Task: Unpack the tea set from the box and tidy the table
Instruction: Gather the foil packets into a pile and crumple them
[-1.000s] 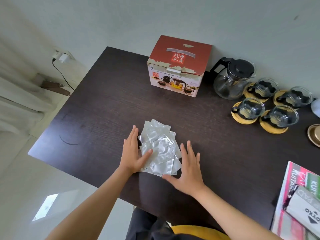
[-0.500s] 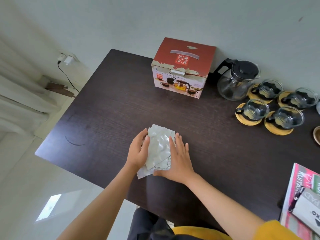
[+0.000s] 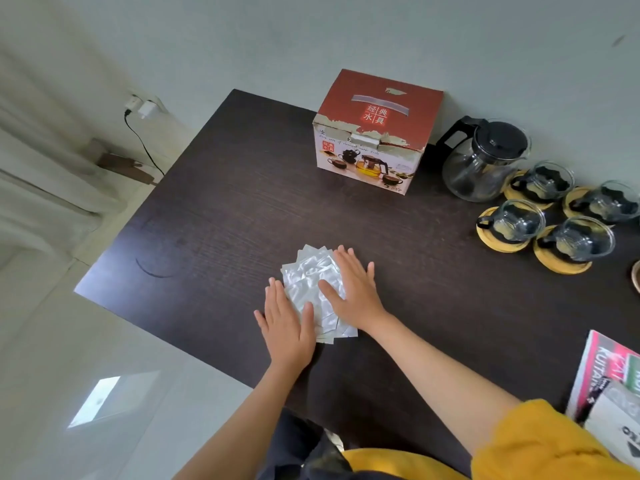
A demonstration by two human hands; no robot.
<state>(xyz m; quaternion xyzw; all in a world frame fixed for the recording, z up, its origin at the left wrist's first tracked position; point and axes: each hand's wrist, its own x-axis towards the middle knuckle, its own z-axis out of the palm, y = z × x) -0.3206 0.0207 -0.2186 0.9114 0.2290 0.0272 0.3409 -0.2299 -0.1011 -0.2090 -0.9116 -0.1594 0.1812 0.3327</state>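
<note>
Nearest us, our left hand [image 3: 285, 329] lay flat with fingers straight against the left edge of a stack of silvery foil sachets [image 3: 311, 289], thumb resting on it. Our right hand [image 3: 353, 289] lay spread and flat over the stack's right side, pressing it to the dark tabletop [image 3: 225, 209]. Some printed booklets [image 3: 602, 382] sat at the right edge, their titles too cut off to read. Farther back stood four glass cups [image 3: 519, 221] on yellow coasters, then the glass teapot [image 3: 483, 161] with its black lid, and beside it the red box [image 3: 375, 129], closed, by the wall.
</note>
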